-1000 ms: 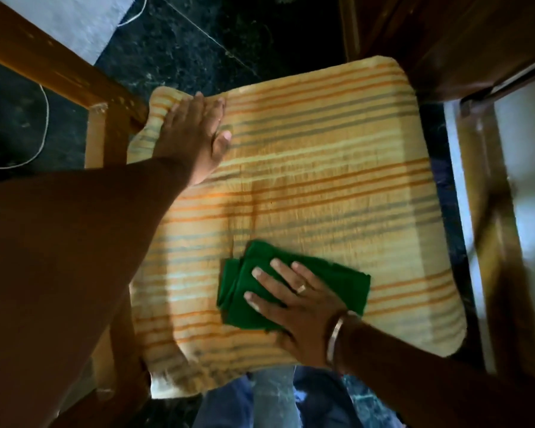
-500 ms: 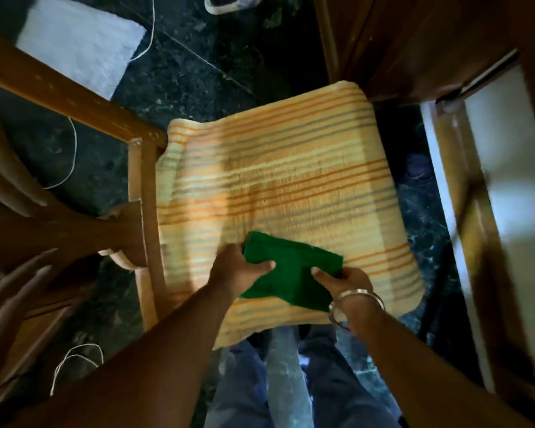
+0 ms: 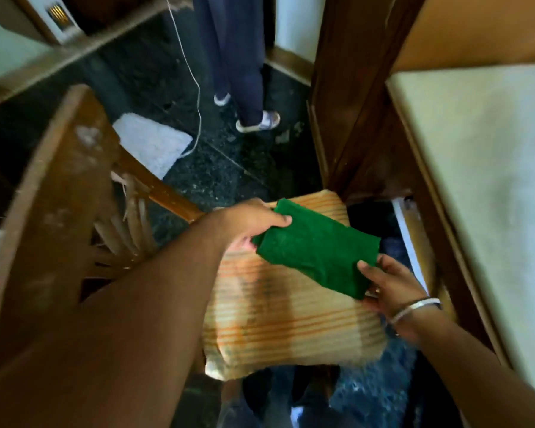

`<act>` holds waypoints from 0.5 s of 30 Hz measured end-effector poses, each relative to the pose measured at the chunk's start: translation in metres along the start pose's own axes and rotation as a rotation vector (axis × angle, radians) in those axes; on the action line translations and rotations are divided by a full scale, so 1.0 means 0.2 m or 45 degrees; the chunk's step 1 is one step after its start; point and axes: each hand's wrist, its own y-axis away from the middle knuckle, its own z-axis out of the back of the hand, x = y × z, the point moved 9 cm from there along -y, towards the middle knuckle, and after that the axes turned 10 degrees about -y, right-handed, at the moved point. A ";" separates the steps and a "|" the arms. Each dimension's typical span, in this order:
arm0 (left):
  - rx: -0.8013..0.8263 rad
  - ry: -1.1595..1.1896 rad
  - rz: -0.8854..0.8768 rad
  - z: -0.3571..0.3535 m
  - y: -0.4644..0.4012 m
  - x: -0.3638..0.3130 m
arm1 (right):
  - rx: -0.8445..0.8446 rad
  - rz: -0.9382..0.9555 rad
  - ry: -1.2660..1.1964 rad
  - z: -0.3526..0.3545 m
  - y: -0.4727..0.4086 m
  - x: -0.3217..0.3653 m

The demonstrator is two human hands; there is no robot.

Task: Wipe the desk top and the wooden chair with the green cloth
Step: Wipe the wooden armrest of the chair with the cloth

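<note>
Left arm: it crosses the lower left of the view, and the left hand [image 3: 254, 222] reaches over the seat, its grip pinching the near-left corner of the folded dark green cloth [image 3: 317, 247] between thumb and fingers.
Right hand [image 3: 389, 284]: wearing a silver bangle and a ring, it clasps the cloth's right end from below, thumb on top, so the cloth hangs stretched between both hands.
Green cloth: lifted just above the cushion rather than pressed flat, probably being refolded or turned to a fresh face before more wiping.
Seat: a yellow cushion with orange and grey stripes [image 3: 291, 322] lies on the seat of the brown wooden chair [image 3: 48, 211], whose scuffed backrest rises at the left.
Table: the pale-topped wooden table [image 3: 488, 186] stands just right of the chair, so both surfaces stay within reach.
Floor: dark speckled stone floor [image 3: 217, 168] carries a white mat [image 3: 153, 143] and a thin white cord [image 3: 195, 81].
Far: another person's legs in dark trousers [image 3: 238, 57] stand well beyond the chair.
</note>
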 end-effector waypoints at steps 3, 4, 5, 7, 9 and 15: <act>-0.196 -0.126 -0.118 0.23 0.36 -0.29 | 0.131 0.080 0.013 -0.21 0.17 0.25; -0.229 -0.161 -0.147 0.31 0.49 -0.34 | 0.191 0.103 0.021 -0.30 0.22 0.31; -0.277 -0.202 -0.172 0.41 0.63 -0.37 | 0.262 0.123 0.032 -0.41 0.28 0.35; -0.392 -0.274 -0.206 0.62 0.91 -0.33 | 0.407 0.173 0.053 -0.65 0.40 0.39; -0.433 -0.218 -0.221 0.81 1.11 -0.19 | 0.517 0.204 0.082 -0.89 0.50 0.35; -0.565 0.226 -0.143 1.35 1.31 0.65 | 0.610 0.033 0.355 -1.56 0.64 -0.16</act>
